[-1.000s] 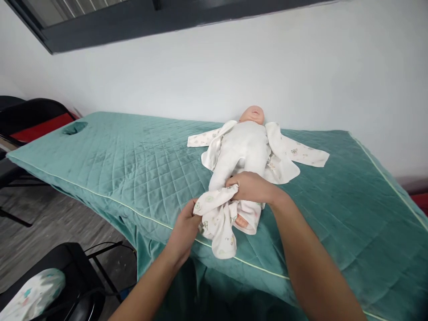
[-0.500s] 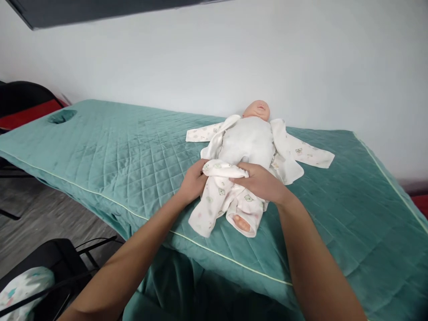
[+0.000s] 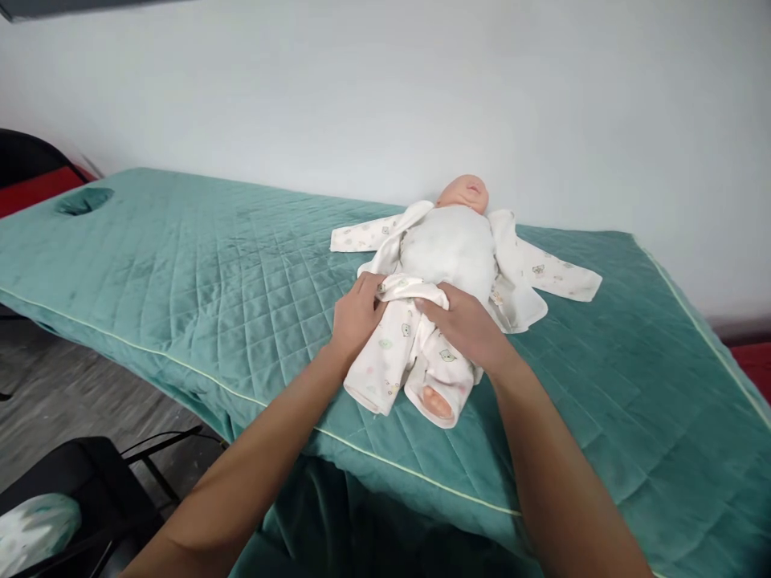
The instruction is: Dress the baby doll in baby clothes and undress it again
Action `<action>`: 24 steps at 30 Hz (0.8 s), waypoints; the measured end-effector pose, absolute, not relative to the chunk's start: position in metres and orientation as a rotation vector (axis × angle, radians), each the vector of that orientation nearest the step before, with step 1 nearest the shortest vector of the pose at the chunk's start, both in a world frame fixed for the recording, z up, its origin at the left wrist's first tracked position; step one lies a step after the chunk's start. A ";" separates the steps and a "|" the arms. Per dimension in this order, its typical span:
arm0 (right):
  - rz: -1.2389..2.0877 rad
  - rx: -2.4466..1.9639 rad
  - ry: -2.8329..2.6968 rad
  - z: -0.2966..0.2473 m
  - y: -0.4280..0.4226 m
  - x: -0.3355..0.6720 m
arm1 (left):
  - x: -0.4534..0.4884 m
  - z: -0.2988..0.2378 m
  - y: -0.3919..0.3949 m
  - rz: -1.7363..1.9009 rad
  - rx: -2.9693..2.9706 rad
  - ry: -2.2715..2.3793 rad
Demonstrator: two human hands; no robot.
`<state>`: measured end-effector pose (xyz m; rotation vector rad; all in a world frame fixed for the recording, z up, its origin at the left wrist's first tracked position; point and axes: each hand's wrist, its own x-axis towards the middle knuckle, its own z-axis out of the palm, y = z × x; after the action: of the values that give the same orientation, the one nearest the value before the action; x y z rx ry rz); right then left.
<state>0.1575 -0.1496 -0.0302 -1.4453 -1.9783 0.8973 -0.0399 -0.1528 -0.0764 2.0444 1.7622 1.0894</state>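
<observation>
A baby doll [image 3: 453,245] lies on its back on a teal quilted table [image 3: 198,265], head toward the wall. A white printed top [image 3: 545,277] is spread open under it, sleeves out to both sides. White printed trousers [image 3: 397,353] cover its legs, and one bare foot [image 3: 434,400] shows at the near end. My left hand [image 3: 355,315] grips the trousers' waistband at the doll's left hip. My right hand [image 3: 467,325] grips the waistband in the middle, at the doll's belly.
The table has a face hole [image 3: 84,201] at its far left end and a pale piped edge along the front. A black chair [image 3: 78,502] with a patterned cloth [image 3: 33,534] stands at lower left. A white wall runs behind the table.
The trousers were bunched near the doll's feet; both hands have pulled them up the legs to the waist. The view has tilted down a little.
</observation>
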 end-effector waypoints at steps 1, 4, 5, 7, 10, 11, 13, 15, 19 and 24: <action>0.972 -1.381 -2.026 -0.028 -0.151 0.160 | -0.041 -0.078 -0.155 1.088 2.010 1.770; 1.164 -1.234 -2.164 -0.022 -0.155 0.165 | -0.042 -0.081 -0.164 1.125 1.883 1.787; 1.193 -1.222 -2.189 -0.021 -0.156 0.166 | -0.043 -0.082 -0.170 1.164 1.826 1.796; 1.190 -1.257 -2.208 -0.020 -0.157 0.167 | -0.043 -0.082 -0.186 1.242 1.673 1.817; 1.143 -1.292 -2.215 -0.020 -0.157 0.168 | -0.044 -0.081 -0.218 1.239 1.431 1.769; 1.125 -1.291 -2.221 -0.021 -0.156 0.168 | -0.043 -0.081 -0.230 1.206 1.378 1.725; 1.075 -1.285 -2.221 -0.022 -0.155 0.167 | -0.042 -0.081 -0.250 1.145 1.314 1.625; 1.023 -1.296 -2.200 -0.023 -0.154 0.167 | -0.039 -0.081 -0.264 1.121 1.299 1.550; 0.990 -1.320 -2.127 -0.024 -0.153 0.166 | -0.033 -0.079 -0.269 1.136 1.381 1.450; 1.012 -1.207 -1.999 -0.027 -0.149 0.167 | -0.033 -0.076 -0.249 1.157 1.651 1.558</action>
<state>0.1669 -0.1495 -0.0266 -1.2072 -1.9993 1.0123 -0.0331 -0.2490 -0.0758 1.6514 1.5580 1.1573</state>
